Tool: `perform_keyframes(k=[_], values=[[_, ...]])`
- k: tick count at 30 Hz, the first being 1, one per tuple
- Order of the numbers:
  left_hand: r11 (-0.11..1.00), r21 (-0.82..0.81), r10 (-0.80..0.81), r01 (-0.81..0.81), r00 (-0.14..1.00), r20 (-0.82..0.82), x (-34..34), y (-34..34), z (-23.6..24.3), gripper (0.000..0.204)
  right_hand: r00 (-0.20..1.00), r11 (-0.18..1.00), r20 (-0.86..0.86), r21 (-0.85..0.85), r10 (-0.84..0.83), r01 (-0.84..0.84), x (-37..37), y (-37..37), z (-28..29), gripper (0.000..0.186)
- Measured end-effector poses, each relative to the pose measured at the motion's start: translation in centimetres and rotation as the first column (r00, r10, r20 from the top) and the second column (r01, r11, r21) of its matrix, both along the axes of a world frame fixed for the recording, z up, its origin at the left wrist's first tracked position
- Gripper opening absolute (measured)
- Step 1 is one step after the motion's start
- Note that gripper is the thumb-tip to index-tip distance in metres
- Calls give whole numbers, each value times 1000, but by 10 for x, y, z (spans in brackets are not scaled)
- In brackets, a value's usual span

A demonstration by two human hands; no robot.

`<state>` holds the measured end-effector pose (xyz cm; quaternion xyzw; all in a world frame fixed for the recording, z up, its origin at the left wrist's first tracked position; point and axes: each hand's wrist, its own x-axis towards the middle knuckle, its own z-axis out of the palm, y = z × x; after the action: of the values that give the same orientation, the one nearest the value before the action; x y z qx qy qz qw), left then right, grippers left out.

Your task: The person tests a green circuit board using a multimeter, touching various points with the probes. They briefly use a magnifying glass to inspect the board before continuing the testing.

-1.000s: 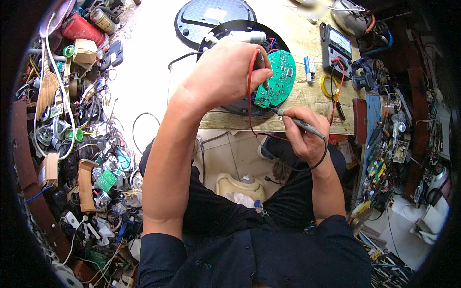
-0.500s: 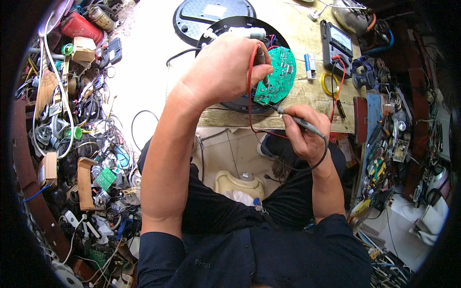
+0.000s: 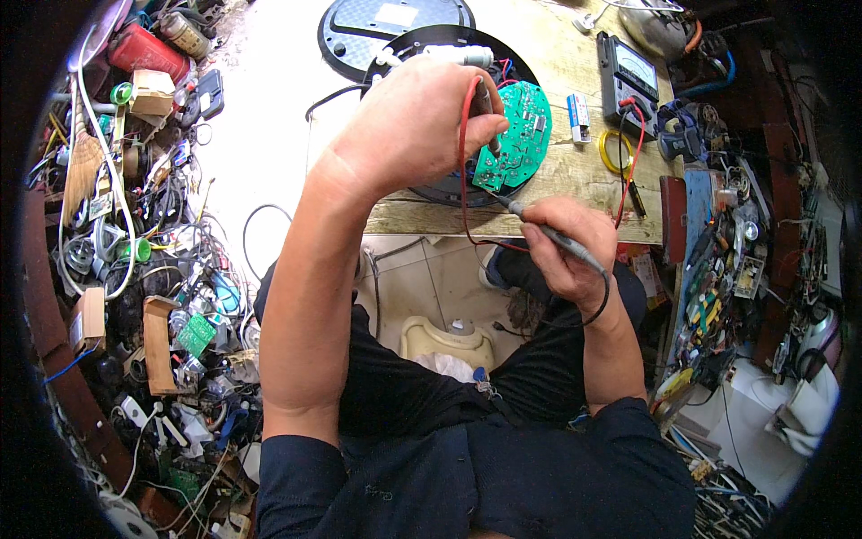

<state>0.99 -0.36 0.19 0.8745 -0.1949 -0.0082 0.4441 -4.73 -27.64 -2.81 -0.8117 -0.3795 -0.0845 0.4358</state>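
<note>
My left hand (image 3: 417, 121) is closed around a test probe (image 3: 483, 97) with a red lead, angled down onto a green circuit board (image 3: 525, 135). The board lies in a round black housing (image 3: 431, 196) with a white cylinder (image 3: 458, 54) and wires at the back. Below and right of the board, my right hand (image 3: 561, 242) grips a grey probe (image 3: 566, 239) whose tip reaches the board's lower edge; whether it touches is too small to tell. An analogue multimeter (image 3: 628, 76) with red and black leads stands to the right, beside a small blue-white box (image 3: 578, 117).
A round dark lid (image 3: 355, 27) lies behind the housing. A yellow coil (image 3: 608, 151) and metal vessel (image 3: 646, 27) sit on the wooden bench (image 3: 395, 216). Piled electronic parts (image 3: 197, 332) crowd the left, more clutter (image 3: 718, 305) the right. A cream plastic object (image 3: 422, 341) is between my legs.
The bench, board and both hands appear slightly higher in the view. My right hand's probe has shifted a little up and left. Both hands still hold their probes.
</note>
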Motion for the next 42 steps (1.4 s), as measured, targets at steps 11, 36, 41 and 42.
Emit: perform_keyframes(k=[11, 36, 41, 42], values=[[1000, 19, 9, -9, 1000, 16, 0, 0, -2, 24, 998, 998, 45, 25, -53, 52, -2, -3, 0, 22], [1000, 8, 14, -14, 999, 36, -1, 0, -3, 23, 999, 1000, 51, -11, -1, 1, -2, 1, 2, 20], [1000, 16, 13, -14, 1000, 17, -1, 0, 0, 24, 998, 1000, 61, -11, -6, 7, -2, 2, 2, 20], [1000, 14, 9, -9, 1000, 20, -1, 0, -1, 24, 998, 1000, 62, -16, -7, 8, -2, 2, 2, 20]])
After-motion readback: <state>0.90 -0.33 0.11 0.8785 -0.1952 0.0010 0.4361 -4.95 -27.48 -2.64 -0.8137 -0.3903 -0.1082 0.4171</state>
